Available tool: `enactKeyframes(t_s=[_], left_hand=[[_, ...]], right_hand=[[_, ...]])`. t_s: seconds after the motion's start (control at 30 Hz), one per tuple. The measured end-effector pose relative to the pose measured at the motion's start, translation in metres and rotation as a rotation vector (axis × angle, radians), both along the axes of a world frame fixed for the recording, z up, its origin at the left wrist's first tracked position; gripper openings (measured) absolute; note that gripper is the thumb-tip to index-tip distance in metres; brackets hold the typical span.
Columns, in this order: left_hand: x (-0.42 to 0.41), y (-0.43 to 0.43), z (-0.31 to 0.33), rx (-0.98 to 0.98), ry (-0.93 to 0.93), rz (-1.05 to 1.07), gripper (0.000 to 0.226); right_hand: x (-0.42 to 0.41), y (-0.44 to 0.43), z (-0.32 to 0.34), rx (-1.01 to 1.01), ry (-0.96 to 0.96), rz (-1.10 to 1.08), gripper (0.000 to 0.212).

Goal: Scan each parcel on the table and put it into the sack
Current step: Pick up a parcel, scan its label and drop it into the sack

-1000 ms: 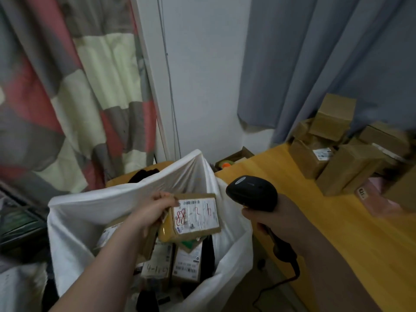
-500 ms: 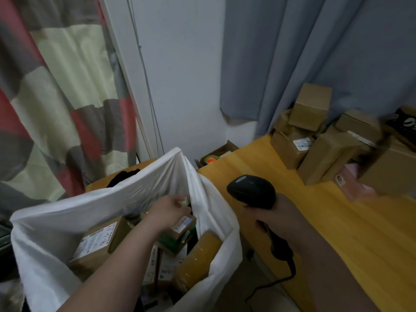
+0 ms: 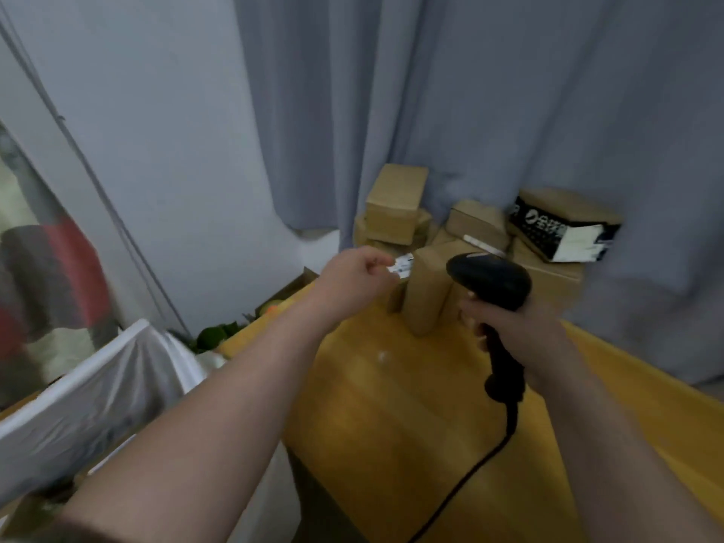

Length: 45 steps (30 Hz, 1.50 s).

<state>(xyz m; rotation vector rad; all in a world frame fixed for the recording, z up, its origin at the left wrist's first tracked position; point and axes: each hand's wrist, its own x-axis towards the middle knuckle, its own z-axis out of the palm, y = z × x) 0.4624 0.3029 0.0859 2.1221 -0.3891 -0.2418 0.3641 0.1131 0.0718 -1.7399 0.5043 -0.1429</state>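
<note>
Reaching with the left hand (image 3: 358,274) over the tabletop (image 3: 391,405) toward the brown parcels (image 3: 427,295) piled far, by the curtain (image 3: 470,111); fingers (image 3: 376,264) curled, tips just beside a white label (image 3: 403,265), contact not possible to tell. Gripping the black scanner (image 3: 489,282) with the right hand (image 3: 513,331). White sack (image 3: 98,389) near left.

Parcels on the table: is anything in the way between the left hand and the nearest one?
Nothing visible. The left hand is right at the labelled parcel, with no object between them; contact is too blurred to judge. The scanner, gripped in the right hand, sits right of that reach.
</note>
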Motion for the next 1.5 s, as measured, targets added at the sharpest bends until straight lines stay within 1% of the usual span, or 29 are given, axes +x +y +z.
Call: enactKeyframes(t_s=[0.13,0.27,0.4,0.57,0.73,0.83,0.93,1.03,1.1,1.17,1.23,1.3,1.33,1.37,1.43,1.5], left_hand=[[0.015,-0.079,0.012,0.000,-0.039,-0.107,0.034],[0.029,-0.151,0.016,-0.005,-0.038,-0.176,0.045],[0.042,-0.212,0.017,-0.116,0.108,-0.149,0.053],[0.056,-0.262,0.011,-0.182,0.216,-0.131,0.062],[0.059,-0.288,0.000,-0.306,0.487,-0.042,0.055],[0.057,-0.290,-0.005,-0.396,0.552,-0.032,0.042],[0.052,-0.282,-0.009,-0.514,0.573,-0.043,0.044],[0.045,-0.268,-0.010,-0.656,0.628,-0.020,0.043],[0.038,-0.253,-0.008,-0.742,0.632,-0.023,0.041],[0.032,-0.236,-0.008,-0.839,0.624,-0.034,0.044],[0.025,-0.214,-0.008,-0.879,0.609,-0.038,0.055],[0.018,-0.188,-0.008,-0.833,0.550,-0.055,0.072],[0.016,-0.174,-0.009,-0.778,0.494,-0.075,0.081],[0.013,-0.159,-0.011,-0.700,0.430,-0.097,0.088],[0.007,-0.131,-0.013,-0.556,0.330,-0.133,0.096],[0.002,-0.103,-0.015,-0.491,0.293,-0.148,0.100]], right_hand=[[0.009,-0.068,0.018,-0.051,-0.078,-0.212,0.013],[0.023,-0.134,0.032,0.048,-0.128,-0.348,0.017],[0.040,-0.181,0.038,0.205,-0.178,-0.413,0.014],[0.061,-0.208,0.023,0.340,-0.178,-0.418,0.024],[0.070,-0.215,0.011,0.422,-0.205,-0.401,0.025],[0.069,-0.212,0.007,0.447,-0.240,-0.425,0.028],[0.065,-0.206,0.005,0.490,-0.287,-0.424,0.033],[0.057,-0.196,0.008,0.520,-0.324,-0.401,0.021],[0.050,-0.187,0.011,0.536,-0.340,-0.381,0.022],[0.043,-0.177,0.013,0.552,-0.339,-0.361,0.026],[0.034,-0.164,0.015,0.579,-0.323,-0.344,0.035],[0.024,-0.149,0.016,0.618,-0.315,-0.343,0.050],[0.018,-0.141,0.018,0.637,-0.311,-0.342,0.054],[0.012,-0.133,0.019,0.657,-0.304,-0.338,0.055],[0.002,-0.116,0.021,0.712,-0.280,-0.310,0.050],[-0.006,-0.097,0.021,0.773,-0.258,-0.268,0.043]])
